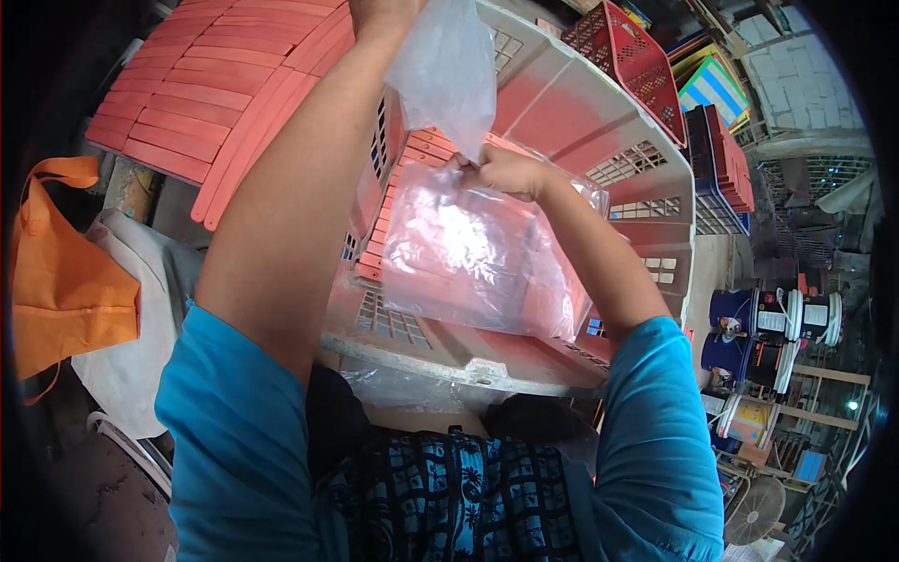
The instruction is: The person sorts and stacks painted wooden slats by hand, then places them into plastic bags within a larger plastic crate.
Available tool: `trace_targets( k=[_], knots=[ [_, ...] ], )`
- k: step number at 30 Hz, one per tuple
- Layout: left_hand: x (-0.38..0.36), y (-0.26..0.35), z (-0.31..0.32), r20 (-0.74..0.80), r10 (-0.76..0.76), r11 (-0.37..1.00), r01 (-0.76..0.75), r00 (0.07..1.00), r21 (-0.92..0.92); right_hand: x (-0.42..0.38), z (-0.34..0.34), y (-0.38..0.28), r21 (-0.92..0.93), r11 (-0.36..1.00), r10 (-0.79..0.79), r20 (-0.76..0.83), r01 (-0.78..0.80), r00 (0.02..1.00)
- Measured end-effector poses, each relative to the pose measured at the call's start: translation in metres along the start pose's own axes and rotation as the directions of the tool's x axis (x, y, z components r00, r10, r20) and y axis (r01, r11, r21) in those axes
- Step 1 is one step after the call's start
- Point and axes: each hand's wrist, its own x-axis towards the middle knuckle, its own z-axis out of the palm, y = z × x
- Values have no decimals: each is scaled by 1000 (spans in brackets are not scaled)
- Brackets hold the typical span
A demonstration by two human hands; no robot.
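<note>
My right hand (510, 173) is closed, gripping the gathered part of a clear plastic bag (468, 253). Below that grip, the bag spreads wide and shiny over red wooden slats (375, 234) inside a large plastic crate (524, 370). Above it, a whitish gathered length of the plastic rises towards the top edge of the view. There my left hand (379, 9) is mostly cut off, right beside the plastic. Its fingers are out of sight, so its hold cannot be made out.
Stacked red wooden slats (206, 84) lie on the left, above an orange cloth bag (70, 290) and a pale sack (136, 318). A red crate (632, 61) stands beyond the large crate's far side. Paint buckets (730, 314) and a fan (757, 510) are on the right.
</note>
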Motion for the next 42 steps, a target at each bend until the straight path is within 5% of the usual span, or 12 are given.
trace_targets(
  k=[5, 19, 23, 28, 32, 35, 38, 42],
  knots=[
    [-3, 1, -3, 19, -2, 1000, 2, 1000, -15, 4, -4, 19, -337, 941, 3, 15, 3, 1000],
    [-3, 4, -2, 42, -35, 998, 37, 998, -46, 12, 1, 46, -24, 998, -54, -140, 51, 989],
    [-1, 2, -2, 49, -60, 996, 63, 997, -64, 11, 0, 38, -238, 971, -65, -133, 32, 989],
    [0, 1, -2, 50, -83, 992, 87, 995, -91, -33, -42, 19, 143, 979, 179, -284, -143, 942],
    [2, 3, -2, 54, -97, 988, 103, 994, -115, -52, -81, 53, 563, 821, 301, -561, 89, 771],
    [4, 5, -3, 58, -113, 983, 120, 992, -139, -57, -109, 121, 735, 678, 492, -465, 11, 737],
    [5, 6, -5, 60, -123, 979, 131, 991, -159, -79, -74, 110, 737, 654, 568, -333, -168, 753],
    [7, 6, -6, 67, -142, 972, 152, 988, -180, -86, -17, 101, 705, 691, 458, -258, -158, 851]
  ],
)
